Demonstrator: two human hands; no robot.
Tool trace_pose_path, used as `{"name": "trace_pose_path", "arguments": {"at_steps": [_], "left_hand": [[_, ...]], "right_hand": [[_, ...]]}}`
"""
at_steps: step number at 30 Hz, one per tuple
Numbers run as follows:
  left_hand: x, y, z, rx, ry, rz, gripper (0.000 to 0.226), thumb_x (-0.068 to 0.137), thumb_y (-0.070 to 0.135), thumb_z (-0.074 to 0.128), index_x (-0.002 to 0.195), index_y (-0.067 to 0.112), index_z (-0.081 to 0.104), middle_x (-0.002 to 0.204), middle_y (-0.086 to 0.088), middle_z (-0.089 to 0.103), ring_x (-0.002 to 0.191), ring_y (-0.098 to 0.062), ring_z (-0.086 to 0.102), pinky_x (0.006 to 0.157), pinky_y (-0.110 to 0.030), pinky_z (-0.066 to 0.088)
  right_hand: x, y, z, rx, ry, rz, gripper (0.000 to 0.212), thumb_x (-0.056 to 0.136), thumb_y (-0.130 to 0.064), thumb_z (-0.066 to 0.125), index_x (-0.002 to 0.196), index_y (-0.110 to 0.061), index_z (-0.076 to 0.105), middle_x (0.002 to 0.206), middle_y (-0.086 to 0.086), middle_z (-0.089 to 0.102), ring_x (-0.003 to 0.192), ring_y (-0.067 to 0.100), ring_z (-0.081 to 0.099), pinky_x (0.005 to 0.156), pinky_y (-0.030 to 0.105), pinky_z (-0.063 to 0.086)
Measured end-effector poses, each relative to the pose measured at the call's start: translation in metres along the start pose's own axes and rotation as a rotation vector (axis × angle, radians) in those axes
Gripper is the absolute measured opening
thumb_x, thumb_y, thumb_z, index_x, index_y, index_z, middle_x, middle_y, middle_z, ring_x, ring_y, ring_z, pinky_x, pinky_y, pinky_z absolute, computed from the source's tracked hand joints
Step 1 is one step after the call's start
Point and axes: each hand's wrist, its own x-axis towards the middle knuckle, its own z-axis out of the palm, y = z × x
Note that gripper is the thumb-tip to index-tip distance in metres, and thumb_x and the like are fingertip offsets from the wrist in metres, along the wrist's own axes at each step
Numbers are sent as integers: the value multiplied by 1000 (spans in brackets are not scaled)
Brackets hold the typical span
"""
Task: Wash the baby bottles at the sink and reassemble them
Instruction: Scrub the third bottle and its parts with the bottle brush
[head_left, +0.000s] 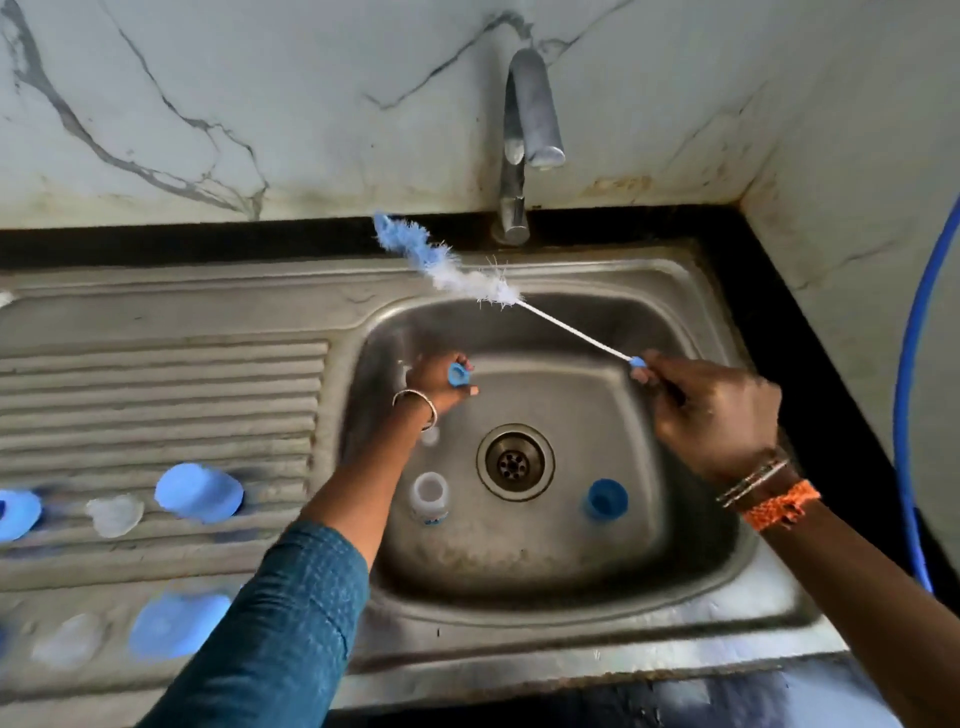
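Baby bottle (429, 498), clear and uncapped, stands upright in the steel sink basin (519, 551), left of the drain (515, 462), with a blue cap (605, 499) on the basin floor to the drain's right. Above the basin the left hand (441, 384) has its grip clenched around a small blue ring-shaped part (458, 374), a metal bangle (415, 408) on its wrist and a teal sleeve (280, 623) on the forearm. The right hand (711, 410), with threads and an orange band (779, 504) at the wrist, has its grip closed on the handle end of a bottle brush (447, 267), whose thin white stem slants up and left to blue-and-white bristles near the faucet (524, 140). On the ribbed drainboard (156, 395) to the left lie several blurred blue caps (198, 492) and clear teats (114, 514), apart from one another. A blue hose (906, 395) curves down the black tabletop (810, 332) at the right, beside the marble-patterned wall.
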Motion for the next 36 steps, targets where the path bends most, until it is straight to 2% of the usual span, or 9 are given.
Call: {"name": "trace_pose_path", "arguments": {"at_steps": [3,7,12,20,25,28,32,34,36], "left_hand": [[14,-12,16,-7,18,-15,52,69,23,83,117,18,64,117,-3,65,116,-28,53,101,-34,38],[26,-32,27,159,49,31,74,66,40,81,133,33,52,135,8,53,129,-17,41,100,-29,20],[27,-43,34,429,-81,42,75,68,49,76,135,45,44,140,17,45,135,-12,28,99,-38,20],[12,-37,8,309,-45,80,64,76,44,73,134,27,49,137,-3,47,127,-26,40,105,-36,30],[-19,-37,-4,580,-138,-92,100,63,52,80,137,11,26,137,-16,36,127,-35,37,104,-42,33],[-24,-37,-3,588,-234,-86,69,77,27,76,133,6,42,131,-18,49,121,-32,47,99,-33,37],[-22,-31,2,360,-123,-59,8,81,-3,58,86,-2,65,95,-21,67,91,-29,64,83,-33,48],[-25,-25,0,75,-32,-86,16,78,-8,63,67,3,59,75,-17,61,67,-18,59,74,-34,51],[-27,-12,-9,-316,65,-128,19,83,-1,67,70,7,55,72,-10,57,64,-15,51,63,-28,50]], "right_hand": [[5,6,16,15,-17,-46,28,90,-32,54,93,-15,77,66,5,71,46,25,62,41,26,47],[3,13,32,58,-5,-54,21,87,-24,61,99,-14,76,67,7,72,45,26,63,41,33,49],[4,11,39,71,-33,-78,21,81,-19,70,100,-12,76,62,3,70,38,21,56,37,28,45],[4,4,27,89,2,-33,20,84,-21,67,99,-13,76,64,4,71,41,24,59,38,29,46],[-8,4,20,110,-9,28,32,90,-31,53,100,-10,75,70,9,73,46,27,62,42,34,50],[-14,4,15,92,-56,65,30,90,-31,56,100,-10,76,72,9,73,48,27,63,43,35,51],[-17,7,10,72,-99,111,25,88,-29,59,99,-14,76,73,8,74,52,29,66,47,37,52],[-18,7,7,64,-124,115,25,88,-28,59,99,-15,76,74,8,74,55,29,67,48,37,53],[-18,7,3,89,-174,121,20,89,-23,63,102,-15,75,79,8,74,61,30,68,52,38,54]]}}
